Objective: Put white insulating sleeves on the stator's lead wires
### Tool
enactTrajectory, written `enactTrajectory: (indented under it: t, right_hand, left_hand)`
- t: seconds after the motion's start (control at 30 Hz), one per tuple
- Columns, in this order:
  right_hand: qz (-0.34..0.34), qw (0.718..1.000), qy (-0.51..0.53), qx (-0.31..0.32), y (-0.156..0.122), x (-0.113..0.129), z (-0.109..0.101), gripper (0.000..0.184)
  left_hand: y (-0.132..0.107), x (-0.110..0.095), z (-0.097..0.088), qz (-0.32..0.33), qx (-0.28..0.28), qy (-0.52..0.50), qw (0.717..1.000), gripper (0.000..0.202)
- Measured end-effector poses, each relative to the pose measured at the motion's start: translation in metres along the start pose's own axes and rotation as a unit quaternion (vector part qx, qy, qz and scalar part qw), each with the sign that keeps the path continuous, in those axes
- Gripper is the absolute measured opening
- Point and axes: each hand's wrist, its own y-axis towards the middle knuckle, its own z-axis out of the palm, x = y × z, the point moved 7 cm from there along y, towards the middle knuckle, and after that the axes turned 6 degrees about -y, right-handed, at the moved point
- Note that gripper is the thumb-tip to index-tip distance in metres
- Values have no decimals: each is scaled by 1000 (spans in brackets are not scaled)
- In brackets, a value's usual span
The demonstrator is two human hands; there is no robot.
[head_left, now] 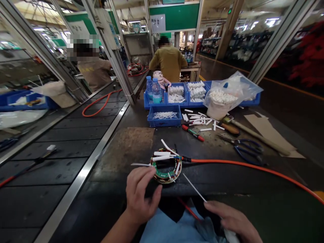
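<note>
A round motor stator [166,166] with copper windings and a green ring lies at the near edge of the dark bench [131,148]. White sleeves and thin white strips stick out of it. My left hand [140,194] rests against its near left side, fingers curled at the rim. My right hand [229,219] is low at the right, pinching the end of a thin white strip [194,187] that slants up toward the stator. An orange cable [250,168] runs from the stator off to the right.
Blue trays [164,116] of white sleeves and strips, two water bottles [154,90], a bag of white tubes [222,98], loose sleeves, a red screwdriver [192,132], blue scissors [244,145] and cardboard sit beyond. A conveyor [65,148] runs left. Two people work farther back.
</note>
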Motion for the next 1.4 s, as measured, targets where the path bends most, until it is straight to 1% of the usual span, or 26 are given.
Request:
enactTrajectory:
  t: [0.03,0.07,0.13,0.17,0.23,0.3,0.37,0.43,0.5,0.57,0.7,0.77,0.87,1.0,1.07,1.13,1.2,1.27,1.33,1.4]
  right_hand:
    - [-9,1000,6,4,-3,-1,2,32]
    - [-16,1000,11,10,-5,-1,4,33]
    - [-22,999,8,31,-7,-3,10,35]
    - [-28,999,-4,42,-9,-2,12,36]
    - [-45,996,-45,56,-12,0,13,37]
    - [-43,993,-89,62,-16,3,10,37]
    - [-19,992,-113,60,-19,5,3,36]
    - [1,991,-113,76,-22,6,-1,38]
    - [-6,990,-100,100,-25,7,-1,43]
    - [-1,990,-95,107,-29,1,1,45]
    - [28,991,-102,80,-39,-19,7,40]
    - [35,991,-105,75,-42,-25,10,38]
    - [39,990,-109,83,-45,-27,10,39]
    - [42,989,-112,88,-43,-24,3,40]
    - [34,989,-111,89,-37,-22,1,43]
    - [25,991,-101,87,-24,-21,5,47]
    - [13,992,-87,90,-5,-23,15,49]
    - [8,993,-66,102,18,-28,32,47]
    - [36,994,-26,102,42,-38,48,40]
    - [97,991,36,79,59,-51,58,31]
  left_hand:
    - [0,-4,3,7,19,-18,1000,52]
    - [0,-7,9,2,50,-32,998,53]
    - [0,-6,20,-32,112,-43,992,56]
    - [0,-4,24,-50,130,-40,989,57]
    - [1,-1,28,-65,147,-33,986,57]
    - [2,-1,29,-57,151,-24,987,54]
    - [2,-2,32,-46,156,-17,987,51]
    - [1,-3,34,-42,164,-11,986,49]
    - [2,-4,37,-43,172,-6,984,49]
    - [3,-4,37,-48,174,-1,984,49]
    - [5,-3,37,-54,175,8,983,51]
    - [6,-2,37,-53,174,14,983,52]
    - [6,-1,37,-49,172,22,984,51]
    - [9,-2,34,-42,157,33,986,47]
    - [13,-4,34,-34,153,46,987,43]
    - [17,-7,35,-28,159,76,984,38]
    - [21,-9,41,-37,182,117,976,36]
    - [24,-10,47,-62,201,142,967,36]
    - [27,-10,52,-91,187,139,968,28]
    - [29,-11,53,-98,146,99,980,18]
